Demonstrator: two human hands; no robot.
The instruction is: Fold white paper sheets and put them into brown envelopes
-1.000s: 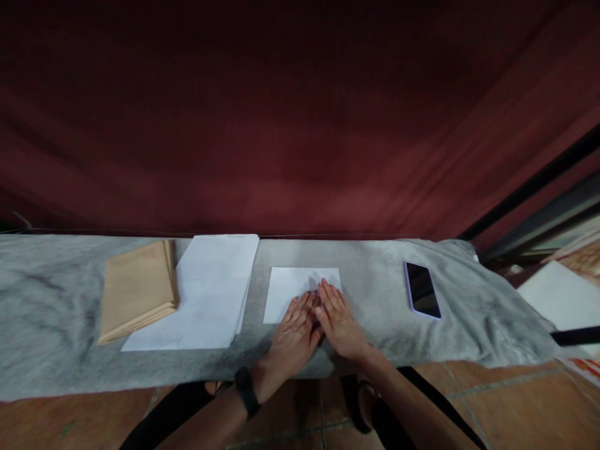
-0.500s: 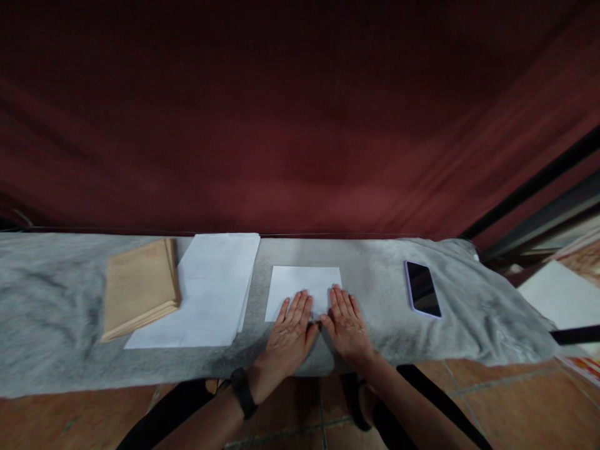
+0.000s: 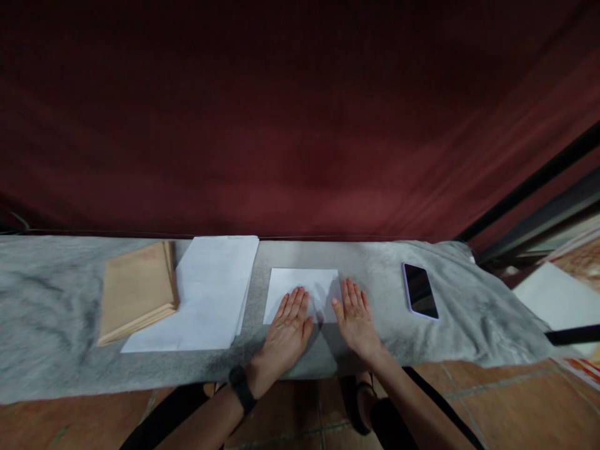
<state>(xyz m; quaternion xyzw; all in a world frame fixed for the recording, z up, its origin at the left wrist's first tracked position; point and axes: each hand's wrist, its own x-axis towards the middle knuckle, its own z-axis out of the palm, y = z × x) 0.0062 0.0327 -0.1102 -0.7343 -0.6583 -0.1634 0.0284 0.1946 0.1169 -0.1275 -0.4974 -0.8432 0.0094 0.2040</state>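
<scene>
A small white sheet of paper (image 3: 293,280), perhaps folded, lies on the grey cloth in front of me. Flat across its lower left part rests my left hand (image 3: 289,324), fingers stretched out, with a dark watch on the wrist. My right hand (image 3: 357,319) is at the paper's right edge, palm down and fingers straight, mostly over the cloth; whether it touches the sheet I cannot tell. Neither hand grips anything.
To the left lies a stack of larger white paper (image 3: 218,287), partly covered by a pile of brown envelopes (image 3: 135,284). A phone (image 3: 420,291) in a purple case is on the right. The grey cloth (image 3: 384,262) covers a narrow table before a dark red curtain (image 3: 300,156).
My right hand has slid right, off the middle of the small sheet to its right edge. My left hand stays in almost the same place, and the two hands are farther apart.
</scene>
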